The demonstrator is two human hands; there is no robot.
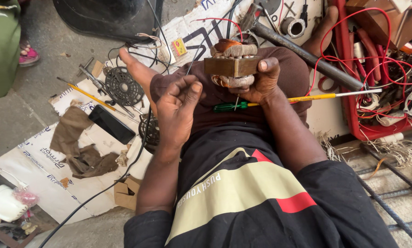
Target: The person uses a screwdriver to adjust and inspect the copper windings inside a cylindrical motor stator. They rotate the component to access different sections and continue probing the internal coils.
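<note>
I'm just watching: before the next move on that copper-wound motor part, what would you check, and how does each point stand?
1. Right hand grips the motor stator: ok.
2. Left hand is free, fingers curled beside the stator: ok.
3. Stator is steadied over the lap: ok.
4. Green-handled screwdriver lies within reach on the lap: ok.
5. Copper windings sound: cannot tell.
6. Floor around is free of loose red wires: not ok.

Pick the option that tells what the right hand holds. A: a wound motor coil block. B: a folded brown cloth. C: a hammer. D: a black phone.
A: the right hand grips the wound motor coil block above the lap, while the black phone lies on the cardboard.
</note>
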